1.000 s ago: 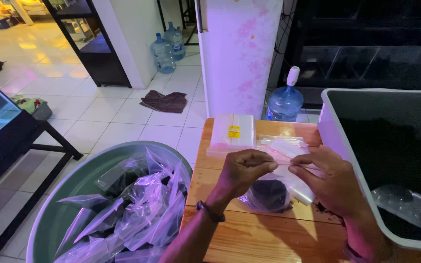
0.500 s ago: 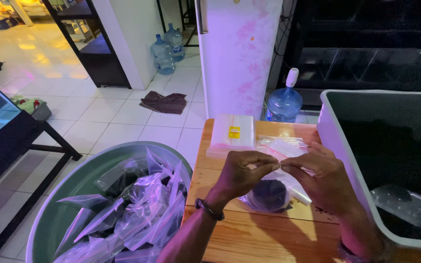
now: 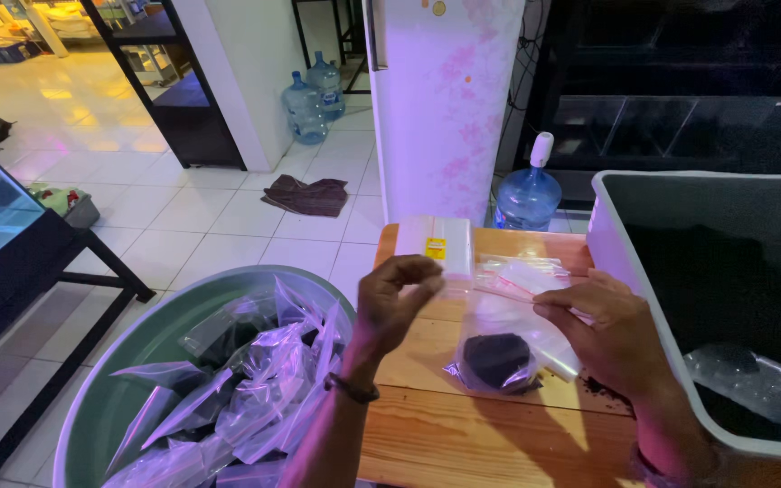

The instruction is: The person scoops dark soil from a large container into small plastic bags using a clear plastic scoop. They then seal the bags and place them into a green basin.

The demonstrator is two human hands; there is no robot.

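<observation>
- Two hands pinching one clear zip bag above wooden table (image 3: 499, 434).
- Green tub (image 3: 128, 361) of filled bags far left.
- Left hand (image 3: 395, 303) closed on bag's top edge.
- Zip bag (image 3: 508, 339), dark lump inside, between hands.
- Right hand (image 3: 612, 334) closed on seal.
- Grey bin (image 3: 616, 244) far right.

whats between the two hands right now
In the head view, the top edge of a clear zip bag spans from the left hand to the right hand; its dark contents hang lower, over the wooden table.
</observation>
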